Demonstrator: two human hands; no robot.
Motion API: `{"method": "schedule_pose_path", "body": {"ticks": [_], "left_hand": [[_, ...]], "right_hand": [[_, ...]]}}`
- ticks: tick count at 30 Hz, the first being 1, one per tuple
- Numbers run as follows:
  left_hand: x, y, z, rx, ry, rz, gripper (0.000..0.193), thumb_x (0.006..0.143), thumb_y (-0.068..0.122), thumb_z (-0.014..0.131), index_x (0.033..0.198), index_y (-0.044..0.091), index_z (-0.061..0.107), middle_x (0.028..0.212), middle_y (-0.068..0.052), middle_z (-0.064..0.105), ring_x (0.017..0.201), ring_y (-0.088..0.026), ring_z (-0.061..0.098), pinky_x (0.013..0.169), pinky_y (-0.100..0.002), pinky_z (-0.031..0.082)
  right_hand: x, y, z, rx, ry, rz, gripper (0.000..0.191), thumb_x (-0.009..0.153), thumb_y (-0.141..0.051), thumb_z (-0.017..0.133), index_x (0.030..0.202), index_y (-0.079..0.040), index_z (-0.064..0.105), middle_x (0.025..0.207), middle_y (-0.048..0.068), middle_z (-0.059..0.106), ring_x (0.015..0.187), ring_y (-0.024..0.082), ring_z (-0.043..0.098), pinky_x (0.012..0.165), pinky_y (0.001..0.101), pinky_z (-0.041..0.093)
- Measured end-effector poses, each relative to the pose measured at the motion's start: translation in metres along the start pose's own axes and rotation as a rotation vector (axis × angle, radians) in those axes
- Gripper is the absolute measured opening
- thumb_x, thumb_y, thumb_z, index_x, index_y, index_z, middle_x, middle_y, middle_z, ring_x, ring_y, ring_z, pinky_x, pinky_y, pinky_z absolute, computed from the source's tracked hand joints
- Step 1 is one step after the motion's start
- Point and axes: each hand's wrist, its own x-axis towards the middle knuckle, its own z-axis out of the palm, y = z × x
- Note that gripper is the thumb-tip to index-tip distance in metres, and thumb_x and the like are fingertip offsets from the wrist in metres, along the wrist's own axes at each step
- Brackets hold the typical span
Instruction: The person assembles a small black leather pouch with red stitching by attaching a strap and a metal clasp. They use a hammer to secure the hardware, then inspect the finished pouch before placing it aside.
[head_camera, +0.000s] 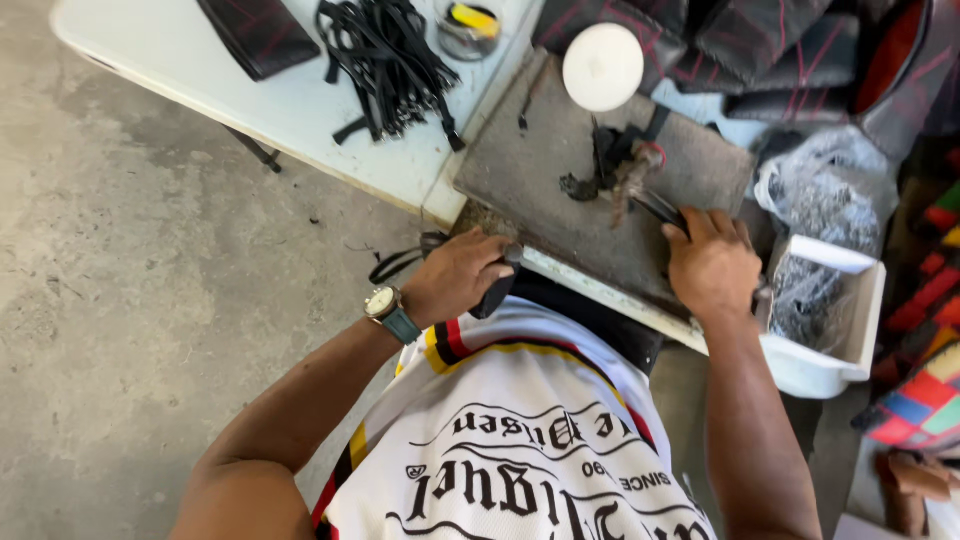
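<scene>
Here the left hand (455, 275) grips a dark handle (495, 295) at the desk (300, 110) edge, while the right hand (712, 265) pinches a strap (655, 205), steadying it on the board (560, 170).

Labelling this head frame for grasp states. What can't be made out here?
- Left hand: its fingers cover most of the dark handle, so the tool's kind is hidden.
- Right hand: palm side and the dark strap under it are hidden.
- White tub: contents wrapped in plastic, unclear.
- Jar: cut by top edge.
</scene>
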Motion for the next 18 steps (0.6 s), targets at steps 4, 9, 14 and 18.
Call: {"method": "schedule_pose_path", "body": {"ticks": [4,9,14,18], "left_hand": [[0.001,0.0,-0.001,-0.023,-0.06,-0.06,0.03,0.098,0.021,0.064,0.121,0.003,0.059,0.103,-0.017,0.064,0.1,-0.037,0.063,0.088,-0.045,0.051],[0.001,0.0,0.001,-0.059,-0.096,-0.091,0.024,0.099,0.022,0.063,0.116,0.005,0.06,0.1,-0.015,0.064,0.097,-0.036,0.063,0.085,-0.044,0.052],[0.004,0.008,-0.003,-0.086,-0.027,0.032,0.027,0.097,0.017,0.06,0.123,0.009,0.064,0.108,-0.016,0.067,0.098,-0.038,0.064,0.085,-0.045,0.052],[-0.001,0.005,-0.004,-0.067,-0.064,-0.105,0.028,0.096,0.022,0.064,0.119,0.005,0.061,0.101,-0.017,0.066,0.096,-0.038,0.065,0.083,-0.045,0.052]], "right_hand": [[0.013,0.009,-0.037,0.623,-0.021,0.147,0.027,0.108,-0.027,0.073,0.121,-0.005,0.064,0.091,0.011,0.059,0.077,0.031,0.055,0.071,0.0466,0.045],[0.012,-0.028,-0.05,0.723,0.292,0.106,0.026,0.111,-0.019,0.067,0.116,-0.002,0.048,0.089,0.008,0.06,0.071,0.025,0.058,0.066,0.0382,0.05],[0.019,-0.082,-0.082,0.176,-0.183,-0.173,0.035,0.085,-0.014,0.072,0.119,-0.011,0.064,0.089,0.017,0.072,0.071,0.038,0.071,0.064,0.0475,0.058],[0.025,-0.014,-0.134,0.258,0.203,-0.01,0.034,0.087,-0.017,0.073,0.12,-0.012,0.066,0.089,0.016,0.072,0.071,0.037,0.071,0.063,0.0479,0.057]]}}
